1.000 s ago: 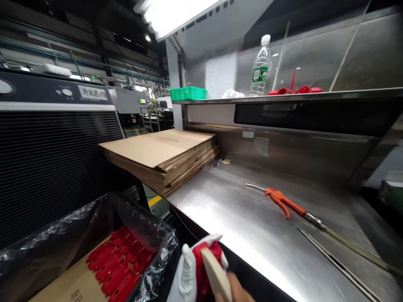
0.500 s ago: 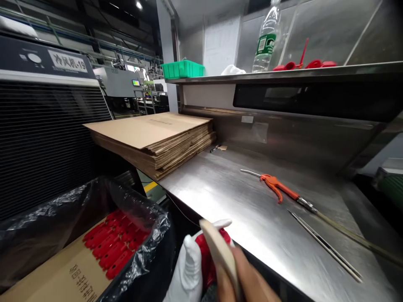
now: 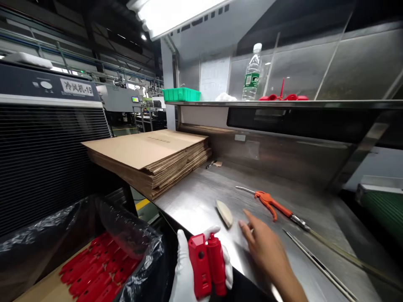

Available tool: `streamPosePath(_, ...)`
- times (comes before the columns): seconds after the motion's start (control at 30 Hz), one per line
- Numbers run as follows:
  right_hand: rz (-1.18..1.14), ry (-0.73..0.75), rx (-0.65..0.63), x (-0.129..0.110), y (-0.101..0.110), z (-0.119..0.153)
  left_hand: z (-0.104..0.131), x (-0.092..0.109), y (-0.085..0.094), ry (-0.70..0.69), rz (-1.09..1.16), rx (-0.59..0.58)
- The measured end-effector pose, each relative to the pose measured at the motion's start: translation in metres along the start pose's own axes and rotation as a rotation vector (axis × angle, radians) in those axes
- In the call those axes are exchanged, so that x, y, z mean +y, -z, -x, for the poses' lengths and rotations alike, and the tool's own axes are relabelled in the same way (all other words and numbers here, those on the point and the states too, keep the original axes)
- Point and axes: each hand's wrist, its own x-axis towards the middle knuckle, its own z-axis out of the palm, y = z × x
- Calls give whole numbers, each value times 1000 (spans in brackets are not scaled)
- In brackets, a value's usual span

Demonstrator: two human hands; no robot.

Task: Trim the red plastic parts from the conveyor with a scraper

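My left hand [image 3: 189,272], in a white glove, holds the red moulded plastic part [image 3: 207,264] upright at the near edge of the stainless-steel table [image 3: 201,197]. The fingers [image 3: 227,268] wrap it from behind, thumb on the left face; the grip is closed and firm.

My right hand [image 3: 267,251] is bare and holds nothing. It hovers low over the table, fingers spread flat, fingertips just beside the pale beige wedge-shaped scraper [image 3: 224,213], which lies flat on the steel, apart from the hand.

Step in hand, as I judge it: the scraper is laid down and the part remains to be dealt with. The next move calls for a steady one-handed grip on the part and a clear path left and down toward the cardboard box lined with black plastic film [image 3: 132,235], where a layer of matching red parts [image 3: 94,272] lies in rows.

Edges and room:
- The table's near edge runs directly under the held part; any set-down belongs well inboard.
- Open steel lies between the scraper and the stack of flat brown cardboard sheets [image 3: 147,155] at the far left.
- The orange-handled air blow gun [image 3: 270,203] and its hose lie to the right of my right hand, near but not touching.
- The box liner's crumpled rim stands up close beside the left hand.
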Motion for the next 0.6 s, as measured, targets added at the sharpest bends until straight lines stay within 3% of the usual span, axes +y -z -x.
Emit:
streamPosePath(0.07, 96, -52, 20, 21, 20, -23, -3, 1, 4, -5, 16, -10)
streamPosePath(0.2, 302, -249, -1, 70, 50, -67, -5, 4, 7, 27, 74, 83)
streamPosePath(0.37, 351, -407, -159, 97, 38, -106, -3, 8, 7, -5, 40, 127)
streamPosePath(0.47, 317, -331, -141, 95, 41, -105, 0, 12, 5, -18, 51, 147)
streamPosePath(0.6, 227, -142, -63, 84, 68, -70, 2, 20, 3, -35, 35, 166)
